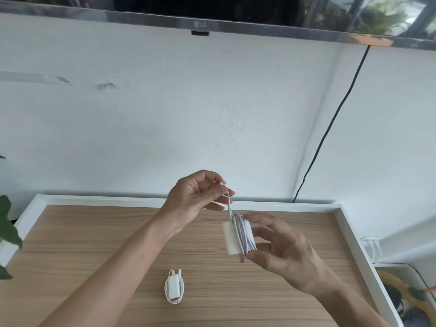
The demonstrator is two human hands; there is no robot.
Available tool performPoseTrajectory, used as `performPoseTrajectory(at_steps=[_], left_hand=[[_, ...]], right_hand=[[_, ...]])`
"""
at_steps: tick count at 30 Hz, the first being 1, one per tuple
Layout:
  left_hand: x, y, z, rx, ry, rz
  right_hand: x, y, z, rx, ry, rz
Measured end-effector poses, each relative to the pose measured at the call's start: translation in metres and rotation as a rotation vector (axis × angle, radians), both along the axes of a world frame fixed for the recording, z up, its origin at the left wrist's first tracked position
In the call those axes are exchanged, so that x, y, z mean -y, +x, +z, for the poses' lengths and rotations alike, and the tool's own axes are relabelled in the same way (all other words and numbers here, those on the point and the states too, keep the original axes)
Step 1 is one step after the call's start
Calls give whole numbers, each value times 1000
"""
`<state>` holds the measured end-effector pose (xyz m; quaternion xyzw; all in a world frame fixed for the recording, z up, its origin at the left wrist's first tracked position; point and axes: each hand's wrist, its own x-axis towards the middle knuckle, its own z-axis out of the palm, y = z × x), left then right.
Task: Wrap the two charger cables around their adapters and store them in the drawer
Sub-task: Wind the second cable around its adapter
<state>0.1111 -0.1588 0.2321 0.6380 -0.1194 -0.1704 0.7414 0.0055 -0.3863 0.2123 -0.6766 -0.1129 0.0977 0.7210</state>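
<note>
Setting: a wooden desk [94, 244] with a raised white border, seen from above by the person working at it, standing against a white wall [212, 114].

Left hand [195, 199]: raised above the far middle of the desk, its thumb and fingertips closed in a pinch grip on the free end of a white cable [229, 206]; the other fingers curl loosely.

Right hand [283, 251]: held in the air just right of the desk's middle, thumb below and fingertips above, a fairly wide grip clamped on a white adapter [230, 239].

Held adapter: a white block tilted slightly, with many turns of the cable already wound around its right part; the last short stretch of cable runs up and left from the coil to the left hand.

Second charger [174, 290]: a smaller white adapter lying flat near the front middle of the desk, its own white cable looped around it, the plug tip sticking up at the far end; it is apart from both hands.

Above: the lower edge of a dark television [200, 10] mounted on the wall, with a black power cord [330, 128] hanging down the wall toward the desk's far right corner.

Left edge: green plant leaves [8, 230] reach in beside the desk.

Right edge: a basket-like object, partly visible beyond the desk's right border; what it holds I cannot tell.
</note>
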Motion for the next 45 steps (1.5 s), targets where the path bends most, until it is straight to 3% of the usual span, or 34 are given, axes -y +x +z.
performPoseTrajectory(at_steps=[7,12,17,27,39,45], left_hand=[[15,-9,-14,-245,-108,-76],[20,-21,-24,-256,-97,-73],[22,-31,-26,-194,86,-73],[24,-38,-22,10,217,-39],[22,-34,-25,-125,92,-67],[19,-29,-25,-74,114,-70]], right_hand=[[11,-4,4,-65,121,44],[15,-2,10,-162,267,-63],[18,-1,9,-217,298,-152],[9,3,17,-164,-171,-301],[17,9,5,22,-579,-323],[15,14,3,27,-600,-312]])
